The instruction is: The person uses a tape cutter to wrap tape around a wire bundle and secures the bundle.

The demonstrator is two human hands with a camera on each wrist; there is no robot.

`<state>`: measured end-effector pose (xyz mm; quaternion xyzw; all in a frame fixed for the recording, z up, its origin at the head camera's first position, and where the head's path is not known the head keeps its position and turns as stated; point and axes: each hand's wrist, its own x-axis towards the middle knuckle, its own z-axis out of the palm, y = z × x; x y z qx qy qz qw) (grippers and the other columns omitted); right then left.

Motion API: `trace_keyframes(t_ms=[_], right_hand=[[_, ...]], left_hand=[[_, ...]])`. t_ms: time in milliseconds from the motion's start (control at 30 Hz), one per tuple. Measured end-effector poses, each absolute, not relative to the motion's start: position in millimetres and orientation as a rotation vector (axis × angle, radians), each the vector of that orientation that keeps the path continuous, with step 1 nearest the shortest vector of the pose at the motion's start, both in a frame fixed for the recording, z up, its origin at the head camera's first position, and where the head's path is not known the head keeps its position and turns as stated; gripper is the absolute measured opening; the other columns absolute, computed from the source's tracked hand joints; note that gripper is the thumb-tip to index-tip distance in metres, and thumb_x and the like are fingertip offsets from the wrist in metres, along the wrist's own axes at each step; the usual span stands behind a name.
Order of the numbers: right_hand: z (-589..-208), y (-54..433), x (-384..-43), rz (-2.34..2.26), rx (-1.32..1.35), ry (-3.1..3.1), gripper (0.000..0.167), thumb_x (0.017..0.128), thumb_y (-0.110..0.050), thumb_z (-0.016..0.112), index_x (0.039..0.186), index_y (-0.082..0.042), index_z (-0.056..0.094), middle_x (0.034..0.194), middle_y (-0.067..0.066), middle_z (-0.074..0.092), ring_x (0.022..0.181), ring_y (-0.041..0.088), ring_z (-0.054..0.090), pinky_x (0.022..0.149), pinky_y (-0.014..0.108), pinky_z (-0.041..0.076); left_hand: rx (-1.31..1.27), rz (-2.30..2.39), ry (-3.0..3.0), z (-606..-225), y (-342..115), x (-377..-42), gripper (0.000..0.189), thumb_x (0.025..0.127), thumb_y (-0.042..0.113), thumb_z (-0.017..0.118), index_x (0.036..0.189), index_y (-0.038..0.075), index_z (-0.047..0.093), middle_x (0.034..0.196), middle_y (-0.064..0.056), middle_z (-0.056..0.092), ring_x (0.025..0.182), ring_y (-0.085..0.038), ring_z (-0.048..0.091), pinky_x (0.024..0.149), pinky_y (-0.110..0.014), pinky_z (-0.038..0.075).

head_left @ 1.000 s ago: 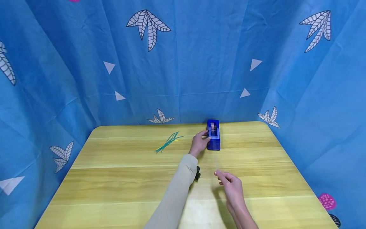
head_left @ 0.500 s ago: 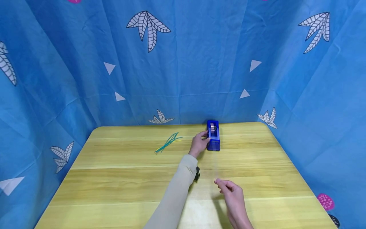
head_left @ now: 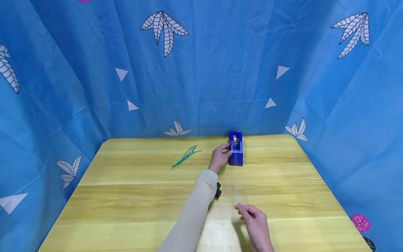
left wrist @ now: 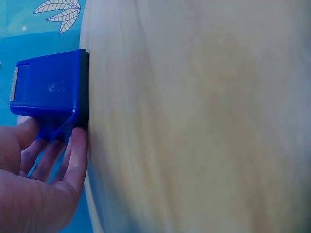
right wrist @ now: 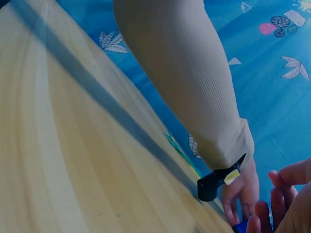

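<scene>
Blue and boxy, the tape dispenser (head_left: 236, 159) is gripped at its side by the thumb and fingers of the left hand (head_left: 219, 156). It is set just right of that hand and well ahead of the right hand (head_left: 255, 224), where clear tape (head_left: 238, 183) is pinched by the fingertips. Inside the dispenser, a tape roll (head_left: 234, 140) is held.

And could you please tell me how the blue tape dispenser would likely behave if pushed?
The blue tape dispenser would probably slide rather than roll, since its flat base rests on the table. Its smooth, glossy side looks like stiff, possibly slippery plastic. Tipping lengthwise seems unlikely, as its base is longer than wide.
</scene>
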<state>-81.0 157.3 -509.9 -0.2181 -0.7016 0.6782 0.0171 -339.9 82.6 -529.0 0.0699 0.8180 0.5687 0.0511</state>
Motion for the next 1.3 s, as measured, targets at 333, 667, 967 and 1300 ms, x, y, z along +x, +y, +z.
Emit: trace_keyframes(t_ms=[333, 667, 967, 1300], right_hand=[[-515.7, 152.2, -75.6, 2.081, -0.654, -2.18, 0.025, 0.1, -0.019, 0.069, 0.094, 0.005, 0.074, 0.094, -0.004, 0.073, 0.087, 0.01, 0.061, 0.08, 0.024, 0.052], [-522.5, 154.8, -62.1, 1.997, -0.614, -2.308, 0.027, 0.099, -0.021, 0.07, 0.099, 0.006, 0.076, 0.085, 0.001, 0.071, 0.075, 0.01, 0.061, 0.073, 0.023, 0.054], [-534.3, 154.6, -63.2, 2.021, -0.62, -2.357, 0.028, 0.1, -0.023, 0.069, 0.101, 0.004, 0.076, 0.079, -0.003, 0.066, 0.072, 0.009, 0.06, 0.071, 0.023, 0.048], [-539.4, 156.2, -62.9, 1.997, -0.576, -2.376, 0.028, 0.1, -0.022, 0.068, 0.099, 0.005, 0.076, 0.082, 0.001, 0.071, 0.076, 0.007, 0.062, 0.077, 0.021, 0.048]], left_hand=[[0.225, 1.725, 2.518, -527.3, 84.1, -343.6, 0.041, 0.102, 0.014, 0.066, 0.143, 0.011, 0.062, 0.137, -0.012, 0.068, 0.121, -0.033, 0.069, 0.106, -0.043, 0.053], [0.213, 1.726, 2.484, -529.6, 91.4, -341.8, 0.041, 0.103, 0.016, 0.064, 0.145, 0.014, 0.061, 0.14, -0.01, 0.067, 0.124, -0.032, 0.067, 0.106, -0.044, 0.053], [0.203, 1.739, 2.471, -528.4, 88.1, -339.4, 0.042, 0.104, 0.016, 0.064, 0.146, 0.014, 0.059, 0.141, -0.01, 0.065, 0.124, -0.032, 0.067, 0.107, -0.044, 0.052], [0.205, 1.712, 2.496, -527.3, 87.1, -338.6, 0.042, 0.104, 0.016, 0.062, 0.147, 0.014, 0.059, 0.142, -0.01, 0.065, 0.124, -0.032, 0.066, 0.108, -0.045, 0.052]])
